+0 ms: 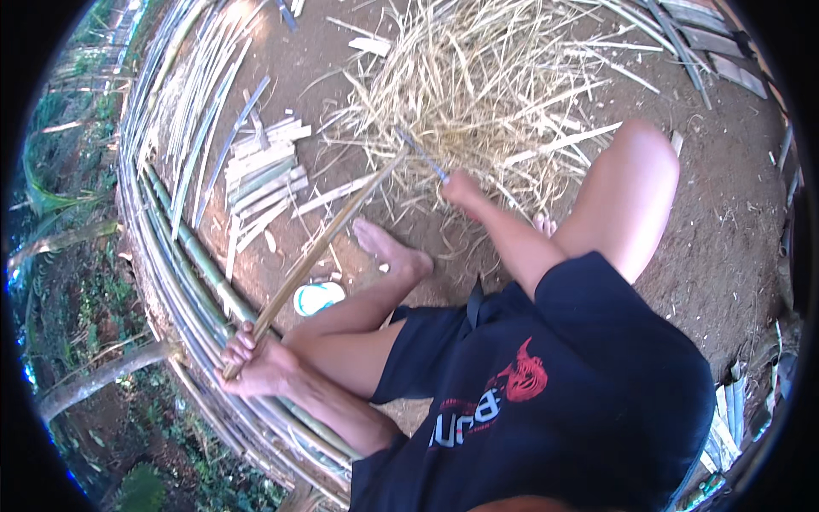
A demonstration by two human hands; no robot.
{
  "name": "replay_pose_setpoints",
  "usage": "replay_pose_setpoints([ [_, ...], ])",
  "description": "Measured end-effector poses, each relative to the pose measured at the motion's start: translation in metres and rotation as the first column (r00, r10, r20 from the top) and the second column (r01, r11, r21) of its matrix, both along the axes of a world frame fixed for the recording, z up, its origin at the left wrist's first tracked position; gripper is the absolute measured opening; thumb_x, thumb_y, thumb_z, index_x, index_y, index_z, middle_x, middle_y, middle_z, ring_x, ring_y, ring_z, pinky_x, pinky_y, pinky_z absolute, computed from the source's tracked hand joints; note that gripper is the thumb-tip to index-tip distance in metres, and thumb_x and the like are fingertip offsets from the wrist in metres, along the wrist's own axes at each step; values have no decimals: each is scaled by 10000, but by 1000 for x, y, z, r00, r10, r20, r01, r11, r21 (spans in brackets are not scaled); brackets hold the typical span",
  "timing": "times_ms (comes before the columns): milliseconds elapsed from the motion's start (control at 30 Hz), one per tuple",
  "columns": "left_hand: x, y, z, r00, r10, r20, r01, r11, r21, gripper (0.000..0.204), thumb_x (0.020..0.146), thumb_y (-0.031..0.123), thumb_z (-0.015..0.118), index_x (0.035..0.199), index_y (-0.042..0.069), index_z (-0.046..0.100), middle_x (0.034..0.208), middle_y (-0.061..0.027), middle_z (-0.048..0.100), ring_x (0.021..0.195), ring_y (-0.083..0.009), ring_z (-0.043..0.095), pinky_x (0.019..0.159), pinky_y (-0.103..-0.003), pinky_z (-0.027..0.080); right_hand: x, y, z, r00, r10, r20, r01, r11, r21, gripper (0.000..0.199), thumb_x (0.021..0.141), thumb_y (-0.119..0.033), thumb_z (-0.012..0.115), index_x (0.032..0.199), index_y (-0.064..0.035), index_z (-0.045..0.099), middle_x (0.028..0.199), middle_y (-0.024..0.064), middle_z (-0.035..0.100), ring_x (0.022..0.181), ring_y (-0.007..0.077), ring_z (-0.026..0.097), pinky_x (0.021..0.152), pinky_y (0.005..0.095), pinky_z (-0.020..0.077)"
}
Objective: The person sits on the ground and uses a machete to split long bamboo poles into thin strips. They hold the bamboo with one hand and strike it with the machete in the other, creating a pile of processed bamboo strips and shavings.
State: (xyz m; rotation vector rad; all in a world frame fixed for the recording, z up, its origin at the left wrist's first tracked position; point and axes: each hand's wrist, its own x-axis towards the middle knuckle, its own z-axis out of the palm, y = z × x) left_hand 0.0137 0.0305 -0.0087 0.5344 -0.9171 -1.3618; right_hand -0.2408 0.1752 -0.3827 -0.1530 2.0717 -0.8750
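Shavings [478, 81] heaped ahead, slats [266, 177] piled beside, bamboo poles [203, 273] at left, left grip [258, 365] wrapped round a long strip [317, 249], right grip [463, 193] round a knife [424, 155]

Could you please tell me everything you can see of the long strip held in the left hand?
The strip is long, narrow and nearly straight, yellow-brown, and looks like split bamboo. The left hand grips it close to its near end, which pokes out a little past the fist. From there it slants forward and to the right, its far end reaching the pile of pale shavings. That end lies close to the blade of the knife; whether they touch I cannot tell.
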Motion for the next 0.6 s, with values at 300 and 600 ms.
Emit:
replay_pose_setpoints([
  [300,-15,14,15,641,-704,306,767,578,-278,397,783,376,545,489,124,458,385,3,421,412,-125,418,604,-294,356,0,32,-11,967,-100,233,146,971,-188,138,813,-154,615,876,-45,560,580,54,572,447,136,561,385,300,445],
  [600,-25,24,16,206,-826,525,953,46,-300,340,670,365,582,488,80,536,435,-22,485,419,-162,436,605,-332,326,-7,55,-15,991,-26,129,50,982,-181,215,809,-192,657,970,-65,592,590,31,563,462,118,543,440,294,466],
])
